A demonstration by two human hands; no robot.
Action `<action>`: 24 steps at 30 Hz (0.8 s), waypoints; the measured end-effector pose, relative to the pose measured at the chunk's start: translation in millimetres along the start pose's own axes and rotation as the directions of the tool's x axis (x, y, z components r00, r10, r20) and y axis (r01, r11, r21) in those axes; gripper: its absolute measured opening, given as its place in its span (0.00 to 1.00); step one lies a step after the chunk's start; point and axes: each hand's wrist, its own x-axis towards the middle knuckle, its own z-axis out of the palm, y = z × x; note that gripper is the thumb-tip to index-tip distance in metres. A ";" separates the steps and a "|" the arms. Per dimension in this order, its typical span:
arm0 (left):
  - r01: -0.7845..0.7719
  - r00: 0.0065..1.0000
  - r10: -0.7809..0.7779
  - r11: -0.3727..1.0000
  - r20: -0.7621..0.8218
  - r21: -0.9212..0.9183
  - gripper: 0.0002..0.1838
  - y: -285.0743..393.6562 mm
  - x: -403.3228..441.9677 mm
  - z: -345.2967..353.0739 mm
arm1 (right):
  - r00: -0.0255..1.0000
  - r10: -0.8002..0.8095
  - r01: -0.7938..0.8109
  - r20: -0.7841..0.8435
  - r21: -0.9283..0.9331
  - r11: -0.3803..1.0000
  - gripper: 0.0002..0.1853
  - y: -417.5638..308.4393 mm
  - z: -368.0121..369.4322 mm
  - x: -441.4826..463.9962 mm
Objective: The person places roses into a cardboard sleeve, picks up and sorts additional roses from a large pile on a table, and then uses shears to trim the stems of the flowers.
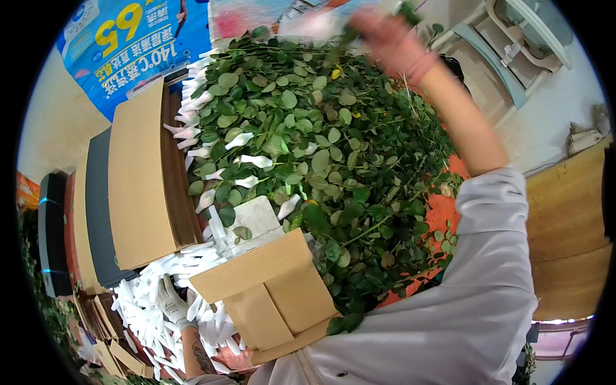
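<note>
My right hand (394, 48), in a pinkish glove and smeared by motion, is raised over the far edge of the leafy heap. Its fingers are closed round what looks like a leafy rose stem (409, 11), and a blurred pale shape lies to its left. My left hand (172, 303), in a whitish glove, reaches down into a pile of white foam sleeves (144, 301), fingers and thumb apart. Between my hands lies a large heap of cut rose stems (333, 141); several heads along its left side wear white sleeves (255, 161).
An open cardboard box (263, 289) stands in front of my body. Large cardboard sheets (144, 179) stand upright at the left, beside dark boards (102, 205). A blue printed poster (128, 51) hangs behind. At the far right is a pale chair-like frame (513, 58).
</note>
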 end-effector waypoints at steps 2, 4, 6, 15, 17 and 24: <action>-0.008 1.000 0.008 1.000 -0.006 0.012 0.45 -0.4 -1.5 1.1 | 0.952 -0.223 0.232 0.212 -0.018 0.973 0.16 -40.8 78.2 -35.4; 0.011 1.000 -0.011 1.000 0.011 0.007 0.45 -2.2 -1.1 1.1 | 0.814 -0.141 0.249 0.563 -0.119 0.961 0.13 -73.0 129.4 -75.7; -0.022 0.999 0.023 1.000 -0.032 0.018 0.46 -12.0 -5.3 10.9 | 0.704 -0.028 0.201 0.710 -0.161 0.966 0.17 -82.2 171.1 -111.2; -0.026 1.000 0.027 0.999 -0.016 0.043 0.46 -16.0 -1.5 17.2 | 0.870 0.111 -0.158 0.481 0.060 0.986 0.04 -51.7 173.0 -112.3; -0.002 1.000 0.002 1.000 0.005 0.026 0.45 -13.4 -1.5 11.1 | 0.991 0.136 -0.134 0.018 -0.106 0.985 0.13 -17.0 147.1 -107.7; 0.066 0.997 -0.066 0.998 0.026 0.011 0.44 0.3 0.8 0.6 | 0.894 0.080 -0.306 -0.442 -0.470 0.828 0.23 9.9 -33.3 -19.3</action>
